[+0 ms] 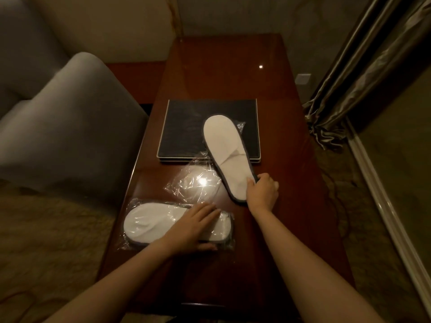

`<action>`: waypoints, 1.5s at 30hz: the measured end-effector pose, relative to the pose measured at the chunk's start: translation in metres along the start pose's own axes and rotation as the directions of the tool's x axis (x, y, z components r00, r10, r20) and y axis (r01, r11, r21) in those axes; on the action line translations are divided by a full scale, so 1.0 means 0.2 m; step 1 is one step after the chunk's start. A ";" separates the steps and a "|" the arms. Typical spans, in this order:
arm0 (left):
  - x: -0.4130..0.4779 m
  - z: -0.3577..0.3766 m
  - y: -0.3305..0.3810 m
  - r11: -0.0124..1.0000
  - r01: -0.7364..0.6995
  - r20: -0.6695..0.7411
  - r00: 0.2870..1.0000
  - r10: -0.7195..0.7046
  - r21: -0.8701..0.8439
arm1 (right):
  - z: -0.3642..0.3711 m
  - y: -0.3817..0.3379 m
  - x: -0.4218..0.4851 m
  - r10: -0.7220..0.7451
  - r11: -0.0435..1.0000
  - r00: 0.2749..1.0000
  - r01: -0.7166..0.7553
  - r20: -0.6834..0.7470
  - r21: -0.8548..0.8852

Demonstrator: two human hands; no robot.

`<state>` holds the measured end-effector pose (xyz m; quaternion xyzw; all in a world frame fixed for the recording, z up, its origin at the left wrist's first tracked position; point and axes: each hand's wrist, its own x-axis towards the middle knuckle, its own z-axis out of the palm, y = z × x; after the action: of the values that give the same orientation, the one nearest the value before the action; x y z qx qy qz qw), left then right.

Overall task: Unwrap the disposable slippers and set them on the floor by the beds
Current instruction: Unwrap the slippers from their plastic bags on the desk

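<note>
Near the desk's (pixel 233 264) left edge, my left hand (pixel 198 227) lies flat, fingers together and straight, on the wrapped slippers (pixel 149 224); that pack lies long axis across the desk, rounded end pointing at the left edge, still sealed in clear plastic. Just beyond it, my right hand (pixel 262 191) pinches the near end of the unwrapped slipper (pixel 227 155), thumb on top and fingers curled under its grey rim. The slipper's long axis runs from my hand diagonally away and left, far end pointing toward the desk's far edge and overlapping the black folder (pixel 186 129). An empty clear wrapper (pixel 196 185) lies between pack and folder, partly under the slipper. A grey armchair (pixel 70 127) stands off the left edge.
</note>
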<state>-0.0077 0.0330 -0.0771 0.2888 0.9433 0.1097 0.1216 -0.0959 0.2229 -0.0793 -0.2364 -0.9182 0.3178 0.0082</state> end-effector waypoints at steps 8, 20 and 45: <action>0.03 0.03 -0.01 0.968 0.002 0.041 0.999 -0.012 0.250 | -0.10 0.03 -0.11 -0.397 0.909 0.918 0.396 -0.024 0.126; 0.03 -0.06 0.07 0.997 0.063 -0.128 0.989 -0.069 -0.044 | -0.14 0.17 -0.42 -0.573 0.819 0.739 0.499 0.354 0.284; 0.05 -0.50 0.16 0.974 0.190 -0.344 0.912 -0.222 -0.125 | -0.54 -0.10 -0.25 -0.430 0.742 0.880 0.215 0.204 0.635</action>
<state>-0.0274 0.0508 0.0246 0.1574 0.9690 0.1884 -0.0275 -0.0421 0.2496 0.0248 0.0014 -0.7858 0.6182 -0.0197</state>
